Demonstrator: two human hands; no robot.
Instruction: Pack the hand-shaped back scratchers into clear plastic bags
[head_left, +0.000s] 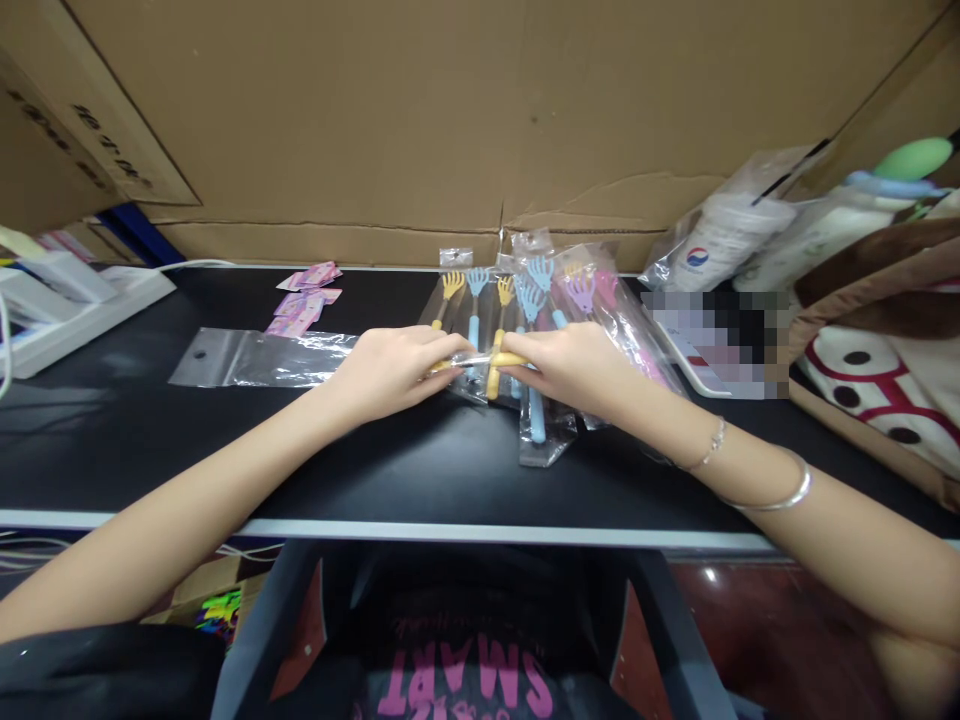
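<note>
Between my two hands lies a small yellow back scratcher (475,361) with a short metal rod, held crosswise over the table. My left hand (394,372) has its fingers closed on one end, and my right hand (574,368) pinches the yellow handle at the other. A clear plastic bag (251,360) lies flat, partly under my left hand. Behind and below my hands is a pile of bagged back scratchers (536,415) in blue, yellow, purple and pink, with hand-shaped heads pointing away from me. My fingers hide part of the held one.
Pink printed packets (304,300) lie at the back left, near a white power strip (97,310). On the right are a phone (686,350), a bagged drink cup (720,240), a bottle (832,230) and a brown and white cloth bag (877,370). Cardboard (420,120) walls the back.
</note>
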